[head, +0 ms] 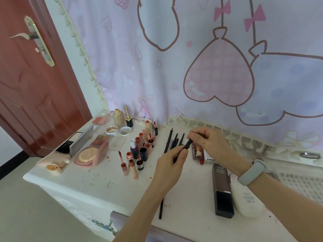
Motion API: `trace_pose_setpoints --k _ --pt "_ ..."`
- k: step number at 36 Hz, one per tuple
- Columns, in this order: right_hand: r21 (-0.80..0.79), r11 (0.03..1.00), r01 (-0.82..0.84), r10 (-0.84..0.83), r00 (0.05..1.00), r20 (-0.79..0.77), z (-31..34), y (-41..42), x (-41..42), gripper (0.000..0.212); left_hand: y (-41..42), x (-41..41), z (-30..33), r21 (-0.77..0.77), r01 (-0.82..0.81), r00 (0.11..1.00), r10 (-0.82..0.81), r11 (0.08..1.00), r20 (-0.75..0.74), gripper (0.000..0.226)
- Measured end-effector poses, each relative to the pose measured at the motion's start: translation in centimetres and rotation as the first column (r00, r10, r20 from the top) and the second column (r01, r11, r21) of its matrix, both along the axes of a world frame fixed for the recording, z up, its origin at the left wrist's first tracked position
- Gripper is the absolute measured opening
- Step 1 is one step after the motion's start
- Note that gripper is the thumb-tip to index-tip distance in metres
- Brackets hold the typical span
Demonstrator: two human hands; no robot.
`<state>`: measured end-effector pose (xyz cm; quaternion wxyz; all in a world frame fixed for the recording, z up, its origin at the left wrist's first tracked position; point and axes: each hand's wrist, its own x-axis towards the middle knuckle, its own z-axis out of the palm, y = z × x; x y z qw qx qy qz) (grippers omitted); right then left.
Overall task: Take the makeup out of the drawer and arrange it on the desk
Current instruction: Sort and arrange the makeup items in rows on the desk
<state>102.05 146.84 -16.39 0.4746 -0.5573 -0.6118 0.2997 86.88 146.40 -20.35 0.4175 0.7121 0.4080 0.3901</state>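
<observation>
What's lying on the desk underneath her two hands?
Under the left hand and right hand, which both hold a dark pencil, lie several more dark pencils in a row. Their lower ends are covered by the left hand. A long one pokes out below the wrist.

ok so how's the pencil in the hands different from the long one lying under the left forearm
The dark pencil in the hands is lifted off the desk, pinched by the right hand and gripped by the left hand; the long black pencil lies flat, untouched. The held one looks thicker, and shows only a short stretch; the lying one is slim, partly hidden by the forearm. Both are dark and slender.
</observation>
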Motion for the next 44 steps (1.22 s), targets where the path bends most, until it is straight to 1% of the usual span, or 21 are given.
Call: trace_pose_setpoints --k 1,2,4,5,9,11,14,17,19,21,22,23,26,30,32,33,35,37,39,41,44 --pt "-0.017 1.000 -0.007 0.007 1.000 -0.010 0.0 0.1 0.2 0.018 0.0 -0.1 -0.1 -0.040 0.005 0.999 -0.006 0.999 -0.036 0.017" --pt "-0.024 1.000 -0.004 0.004 1.000 -0.026 0.1 0.3 0.4 0.015 0.0 -0.2 -0.2 -0.079 0.000 0.997 -0.007 0.997 -0.080 0.022" --pt "-0.016 0.999 0.040 -0.041 0.998 -0.047 0.3 0.6 1.2 0.011 0.2 -0.6 -0.4 -0.158 -0.015 0.988 -0.010 0.987 -0.156 0.045" --pt "0.000 0.997 0.078 -0.078 0.995 -0.056 0.4 0.7 1.6 0.010 0.3 -0.9 -0.5 -0.192 -0.022 0.984 -0.012 0.981 -0.177 0.051" --pt "0.079 0.957 0.278 -0.270 0.958 -0.094 0.1 0.9 3.2 0.010 0.9 -1.8 -0.5 -0.291 -0.056 0.980 -0.003 0.955 -0.199 0.062" --pt "0.077 0.947 0.311 -0.307 0.950 -0.066 -0.4 0.7 3.4 0.007 1.2 -1.9 -0.5 -0.330 -0.071 0.984 0.012 0.941 -0.178 0.063" --pt "0.062 0.951 0.302 -0.306 0.948 0.090 -1.7 0.4 3.3 0.006 1.4 -1.9 -0.3 -0.368 -0.065 0.993 0.022 0.928 -0.119 0.071" --pt "0.133 0.939 0.318 -0.344 0.894 0.288 -3.0 0.1 2.6 0.005 1.5 -1.9 -0.3 -0.390 -0.082 0.997 0.069 0.917 -0.047 0.074" --pt "0.201 0.938 0.282 -0.345 0.815 0.466 -3.7 -0.2 1.9 0.004 1.5 -1.8 -0.5 -0.396 -0.087 0.996 0.094 0.914 -0.002 0.068" --pt "0.243 0.943 0.225 -0.331 0.673 0.661 -4.4 -0.2 1.2 0.010 1.5 -1.8 -0.7 -0.421 -0.095 0.988 0.139 0.902 0.074 0.061" --pt "0.244 0.949 0.198 -0.314 0.604 0.732 -4.7 -0.2 0.9 0.014 1.5 -1.8 -0.8 -0.442 -0.105 0.977 0.176 0.891 0.121 0.058" --pt "0.227 0.958 0.175 -0.287 0.564 0.775 -4.9 -0.1 0.6 0.017 1.6 -1.8 -0.9 -0.464 -0.119 0.963 0.217 0.878 0.162 0.056" --pt "0.174 0.977 0.124 -0.214 0.523 0.825 -5.3 0.3 0.0 0.020 1.8 -2.0 -0.9 -0.486 -0.167 0.926 0.305 0.858 0.222 0.047" --pt "0.167 0.985 0.035 -0.165 0.452 0.877 -6.1 1.0 -0.3 0.022 2.2 -2.1 -0.8 -0.457 -0.219 0.919 0.340 0.862 0.201 0.028" --pt "0.114 0.993 -0.005 -0.100 0.458 0.883 -6.4 1.4 -0.4 0.024 2.5 -2.1 -0.7 -0.438 -0.249 0.920 0.352 0.864 0.171 0.024" --pt "0.093 0.996 -0.015 -0.074 0.482 0.873 -6.5 1.5 -0.3 0.023 2.6 -2.0 -0.7 -0.421 -0.264 0.923 0.354 0.868 0.151 0.022" --pt "0.080 0.997 -0.004 -0.063 0.574 0.817 -6.5 1.7 0.1 0.021 2.8 -1.9 -0.7 -0.366 -0.295 0.933 0.349 0.883 0.091 0.019" --pt "0.079 0.996 0.041 -0.087 0.652 0.753 -6.3 1.7 1.0 0.021 2.9 -1.5 -0.8 -0.280 -0.325 0.940 0.342 0.903 0.012 0.017" --pt "0.071 0.992 0.105 -0.124 0.692 0.711 -5.9 1.8 2.1 0.022 3.3 -0.7 -0.8 -0.147 -0.340 0.938 0.325 0.929 -0.116 0.016" --pt "0.071 0.984 0.164 -0.168 0.720 0.673 -5.3 1.9 3.2 0.022 3.7 0.3 -0.7 -0.016 -0.335 0.905 0.316 0.942 -0.285 0.015" --pt "0.056 0.974 0.219 -0.206 0.763 0.613 -4.6 2.0 4.5 0.021 4.5 2.2 -0.7 0.058 -0.292 0.849 0.286 0.955 -0.445 0.022"
